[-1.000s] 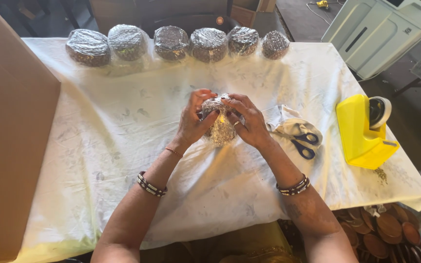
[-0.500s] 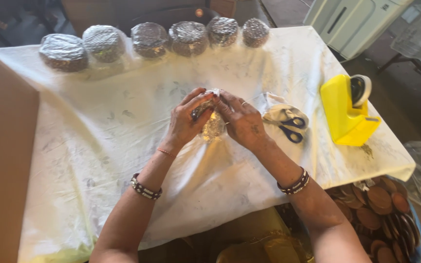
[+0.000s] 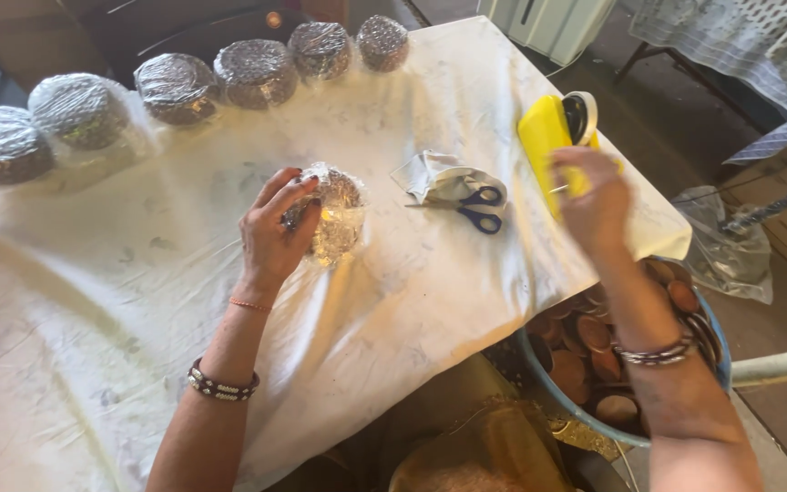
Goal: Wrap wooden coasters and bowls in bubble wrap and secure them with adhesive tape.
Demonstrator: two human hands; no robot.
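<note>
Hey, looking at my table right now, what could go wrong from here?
1. Only your left hand holds the plastic-wrapped bundle; with one grip the loose wrap may unfold.
2. Your right hand reaches the yellow tape dispenser near the table edge; a nudge might knock it off.
3. The blue-handled scissors lie between the bundle and the dispenser, so a quick sweep back could catch them.

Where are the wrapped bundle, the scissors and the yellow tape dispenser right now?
wrapped bundle (image 3: 337, 219): head view, on its clear-wrapped right side beside the left hand (image 3: 270, 241).
scissors (image 3: 480, 208): head view, on the blue handles.
yellow tape dispenser (image 3: 541, 137): head view, on its yellow body above the right hand (image 3: 594, 200).
</note>
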